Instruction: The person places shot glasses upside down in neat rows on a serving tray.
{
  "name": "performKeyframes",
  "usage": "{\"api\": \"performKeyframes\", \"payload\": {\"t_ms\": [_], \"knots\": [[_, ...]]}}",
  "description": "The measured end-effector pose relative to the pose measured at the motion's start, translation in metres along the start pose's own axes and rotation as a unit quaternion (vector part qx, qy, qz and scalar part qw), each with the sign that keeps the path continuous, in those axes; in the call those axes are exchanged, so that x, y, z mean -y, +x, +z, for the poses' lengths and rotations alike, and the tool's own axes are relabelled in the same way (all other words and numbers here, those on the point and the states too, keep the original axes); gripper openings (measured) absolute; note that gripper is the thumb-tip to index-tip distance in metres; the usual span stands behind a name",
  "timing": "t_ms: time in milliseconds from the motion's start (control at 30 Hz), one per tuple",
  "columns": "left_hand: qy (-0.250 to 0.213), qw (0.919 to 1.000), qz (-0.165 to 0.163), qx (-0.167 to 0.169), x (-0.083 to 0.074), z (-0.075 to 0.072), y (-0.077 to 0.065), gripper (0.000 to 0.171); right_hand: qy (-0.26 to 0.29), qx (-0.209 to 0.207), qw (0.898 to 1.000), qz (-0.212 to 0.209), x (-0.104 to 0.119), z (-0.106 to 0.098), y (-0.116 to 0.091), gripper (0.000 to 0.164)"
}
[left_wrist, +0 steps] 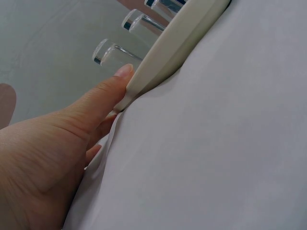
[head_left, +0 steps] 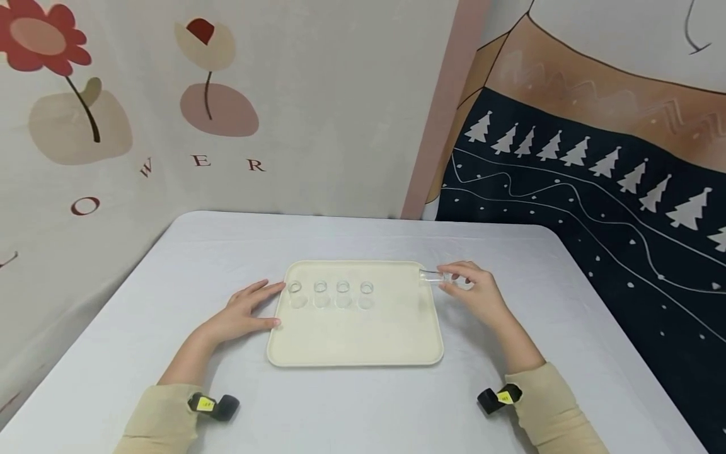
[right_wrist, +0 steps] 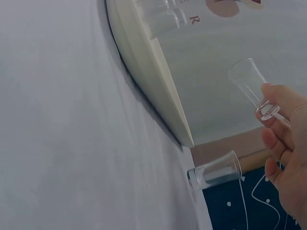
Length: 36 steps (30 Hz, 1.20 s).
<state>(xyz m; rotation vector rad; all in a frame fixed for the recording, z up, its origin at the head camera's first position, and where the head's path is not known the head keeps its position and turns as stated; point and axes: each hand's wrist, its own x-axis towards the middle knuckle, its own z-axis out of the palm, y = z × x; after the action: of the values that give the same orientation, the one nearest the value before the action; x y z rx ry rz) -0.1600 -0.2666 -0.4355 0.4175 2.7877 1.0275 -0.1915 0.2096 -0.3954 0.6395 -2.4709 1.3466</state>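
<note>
My right hand (head_left: 475,291) pinches a small clear shot glass (head_left: 431,276) by its thick base, just over the tray's right edge. In the right wrist view the held glass (right_wrist: 249,84) is tipped sideways, its wide mouth pointing away from the fingers. Another shot glass (right_wrist: 216,172) stands upright on the table beside the tray, below that hand. My left hand (head_left: 241,315) is at the tray's left edge with spread fingers; its thumb (left_wrist: 108,93) touches the rim. On the cream tray (head_left: 351,337), several shot glasses (head_left: 343,296) stand upside down in a row.
A white cloth covers the table (head_left: 351,410). Behind it hangs a pale curtain (head_left: 340,126) with printed flowers and letters, and a dark tree-patterned cloth (head_left: 510,189) is at the right. Black wrist cameras (head_left: 227,408) are strapped over both sleeves.
</note>
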Motion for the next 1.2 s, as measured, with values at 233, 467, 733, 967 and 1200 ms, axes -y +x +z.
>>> {"api": "performKeyframes", "payload": {"t_ms": [233, 467, 733, 967, 1200], "knots": [[0.002, 1.0000, 0.006, 0.002, -0.001, 0.000, 0.001, 0.081, -0.004, 0.006, 1.000, -0.015, 0.013, 0.011, 0.008, 0.030], [0.002, 1.0000, 0.002, 0.002, -0.002, 0.000, 0.000, 0.082, 0.010, 0.025, 0.998, -0.048, 0.022, 0.028, 0.019, 0.032], [0.005, 1.0000, 0.002, 0.001, 0.000, 0.001, 0.000, 0.082, 0.019, 0.053, 0.997, -0.046, 0.024, 0.053, 0.027, 0.032], [0.004, 1.0000, 0.004, 0.001, -0.001, 0.002, 0.000, 0.082, 0.011, 0.071, 0.996, -0.053, 0.018, 0.069, 0.028, 0.030], [0.011, 0.9999, 0.001, -0.001, -0.001, 0.002, 0.001, 0.083, 0.002, 0.094, 0.995, -0.035, 0.015, 0.074, 0.026, 0.032]]}}
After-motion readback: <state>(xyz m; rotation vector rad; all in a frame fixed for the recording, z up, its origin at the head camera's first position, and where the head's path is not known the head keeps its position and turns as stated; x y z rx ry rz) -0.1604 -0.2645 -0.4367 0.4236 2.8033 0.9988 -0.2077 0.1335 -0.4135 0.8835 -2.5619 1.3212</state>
